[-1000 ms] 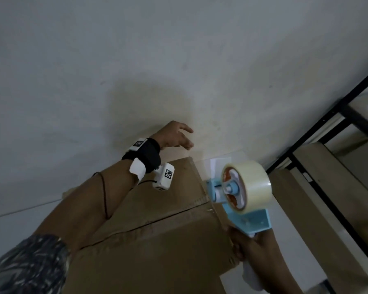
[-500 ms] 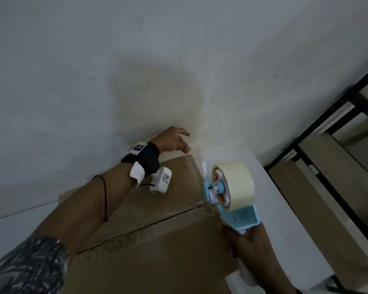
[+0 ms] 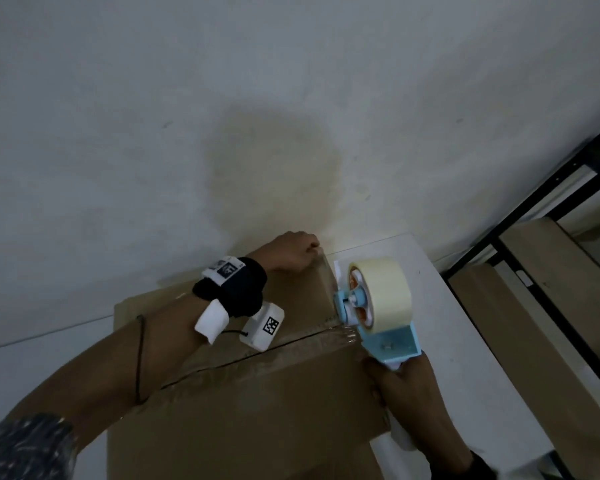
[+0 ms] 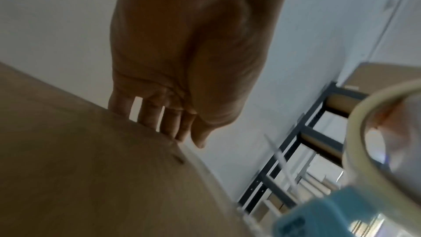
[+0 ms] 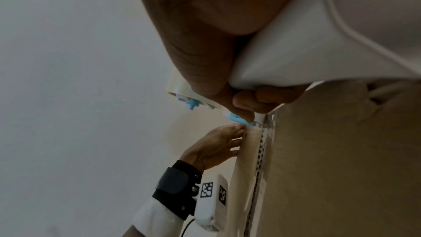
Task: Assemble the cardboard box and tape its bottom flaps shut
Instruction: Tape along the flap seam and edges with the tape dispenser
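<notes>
A brown cardboard box [image 3: 257, 410] lies flaps-up on a white table [image 3: 465, 341]; clear tape covers its centre seam [image 3: 243, 358]. My left hand [image 3: 291, 254] reaches over the box's far right corner, its fingers [image 4: 168, 123] straight down the far face and pressing there, as the right wrist view shows [image 5: 216, 147]. My right hand [image 3: 406, 386] grips the white handle [image 5: 330, 33] of a blue tape dispenser [image 3: 392, 344]. Its roll [image 3: 385, 292] stands at the box's right edge by the seam end. A clear strip [image 3: 328, 285] runs from the dispenser toward the left hand.
A pale wall [image 3: 257, 98] rises right behind the box. A black metal rack [image 3: 551, 202] with flat cardboard sheets [image 3: 551, 323] stands to the right of the table. Bare tabletop shows to the right of the box and at far left.
My left hand dropped from the air onto the box's far right corner. The dispenser moved in toward the box's right edge, and a tape strip now spans between it and the left hand.
</notes>
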